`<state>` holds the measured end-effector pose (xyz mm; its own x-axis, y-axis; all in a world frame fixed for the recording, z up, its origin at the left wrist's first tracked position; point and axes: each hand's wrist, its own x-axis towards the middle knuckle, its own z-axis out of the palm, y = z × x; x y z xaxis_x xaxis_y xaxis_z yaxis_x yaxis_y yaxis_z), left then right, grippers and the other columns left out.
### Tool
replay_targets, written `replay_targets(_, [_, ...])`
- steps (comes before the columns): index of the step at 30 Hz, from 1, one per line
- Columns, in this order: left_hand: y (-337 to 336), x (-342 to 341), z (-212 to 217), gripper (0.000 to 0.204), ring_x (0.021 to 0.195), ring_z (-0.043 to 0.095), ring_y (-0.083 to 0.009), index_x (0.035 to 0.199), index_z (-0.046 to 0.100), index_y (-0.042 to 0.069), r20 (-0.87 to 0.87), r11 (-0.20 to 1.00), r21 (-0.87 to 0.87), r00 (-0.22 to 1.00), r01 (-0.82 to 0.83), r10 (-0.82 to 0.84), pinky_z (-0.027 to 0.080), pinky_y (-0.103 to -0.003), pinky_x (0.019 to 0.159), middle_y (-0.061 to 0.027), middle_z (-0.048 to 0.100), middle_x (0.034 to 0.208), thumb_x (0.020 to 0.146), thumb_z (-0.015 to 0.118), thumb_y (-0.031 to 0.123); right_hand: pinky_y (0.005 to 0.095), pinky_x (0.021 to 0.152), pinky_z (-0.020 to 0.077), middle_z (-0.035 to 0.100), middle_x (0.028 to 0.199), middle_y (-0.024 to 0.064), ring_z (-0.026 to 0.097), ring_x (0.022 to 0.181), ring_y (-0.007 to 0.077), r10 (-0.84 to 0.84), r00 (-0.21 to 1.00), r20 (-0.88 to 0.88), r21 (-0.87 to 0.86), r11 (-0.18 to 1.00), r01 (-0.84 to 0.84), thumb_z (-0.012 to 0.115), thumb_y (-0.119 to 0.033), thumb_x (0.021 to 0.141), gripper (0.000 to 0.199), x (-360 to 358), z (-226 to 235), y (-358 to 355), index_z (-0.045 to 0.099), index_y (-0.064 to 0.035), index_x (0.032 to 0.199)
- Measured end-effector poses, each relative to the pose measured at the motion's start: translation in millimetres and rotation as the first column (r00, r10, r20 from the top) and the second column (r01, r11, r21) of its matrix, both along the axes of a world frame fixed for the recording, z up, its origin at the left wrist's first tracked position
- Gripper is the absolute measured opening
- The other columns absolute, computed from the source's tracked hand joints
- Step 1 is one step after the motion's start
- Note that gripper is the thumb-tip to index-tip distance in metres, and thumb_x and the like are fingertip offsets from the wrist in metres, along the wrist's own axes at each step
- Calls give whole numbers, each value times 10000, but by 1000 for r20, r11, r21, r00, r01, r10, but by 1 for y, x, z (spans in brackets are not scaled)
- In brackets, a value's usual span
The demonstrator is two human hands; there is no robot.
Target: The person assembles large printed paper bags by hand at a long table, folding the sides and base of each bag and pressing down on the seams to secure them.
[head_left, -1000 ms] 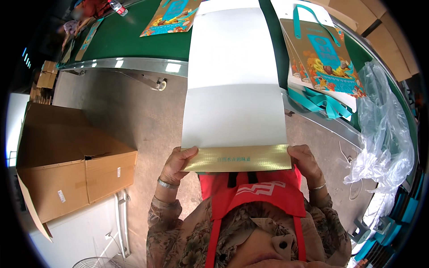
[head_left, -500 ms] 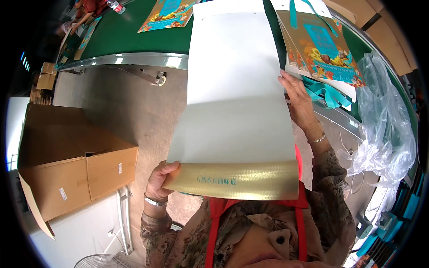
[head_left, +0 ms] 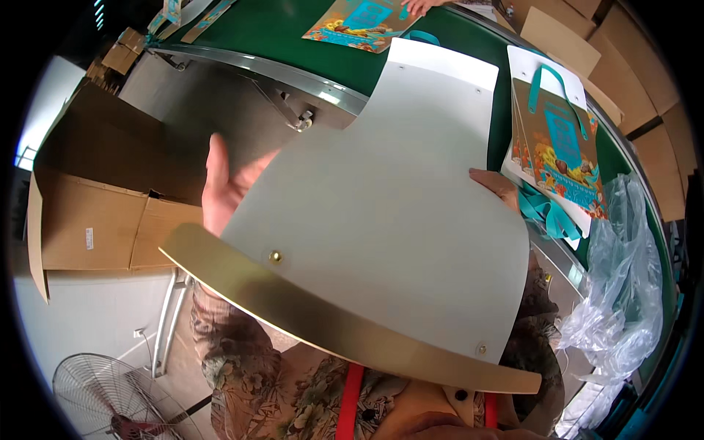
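A large white card sheet (head_left: 389,220) with a gold band (head_left: 330,323) and two small metal eyelets along its near edge fills the middle of the view, lifted close to my face. My left hand (head_left: 224,183) is under its left edge with fingers spread flat against it. My right hand (head_left: 499,187) holds the right edge; only fingertips show. The far end of the sheet reaches over the green table (head_left: 293,37).
Printed paper bags with teal handles (head_left: 561,154) lie stacked on the green table at right, another flat printed bag (head_left: 363,22) at the back. Another person's hand (head_left: 422,6) at the top. Open cardboard box (head_left: 95,213) at left, clear plastic wrap (head_left: 623,293) at right, floor fan (head_left: 110,400).
The sheet has swung up and toward me, its gold edge now tilted. My left hand moved from the bottom corner up along the left edge; my right hand stays on the right edge.
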<state>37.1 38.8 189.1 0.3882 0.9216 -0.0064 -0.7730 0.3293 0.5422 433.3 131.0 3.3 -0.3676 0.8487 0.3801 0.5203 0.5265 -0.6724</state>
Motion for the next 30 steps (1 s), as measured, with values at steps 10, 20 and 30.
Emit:
replay_targets(10, [176, 21, -99, 799, 1155, 584, -186, 1457, 368, 14, -723, 802, 598, 436, 6, 536, 475, -319, 995, -163, 598, 1279, 842, 773, 325, 297, 606, 364, 594, 789, 11, 503, 699, 129, -255, 870, -421, -436, 898, 52, 687, -366, 886, 287, 5, 9, 38, 638, -88, 836])
replay_targets(20, [239, 32, -152, 630, 972, 648, -163, 1140, 642, -52, -850, 944, 331, 439, 12, 292, 505, -320, 912, -129, 709, 1016, 836, 773, 484, 328, 695, 433, 597, 862, 94, 526, 783, 148, -538, 799, -271, -311, 834, 456, 696, -434, 918, 538, 8, -27, 82, 596, 93, 878])
replay_targets(30, [257, 46, -178, 669, 792, 686, -185, 964, 732, -57, -892, 916, 367, 218, -163, 396, 540, -322, 780, -144, 733, 845, 778, 770, 584, 390, 988, 453, 532, 1292, 264, 548, 1172, 317, -554, 746, -369, -97, 822, 562, 672, -386, 935, 783, -28, -11, 74, 329, 130, 1414])
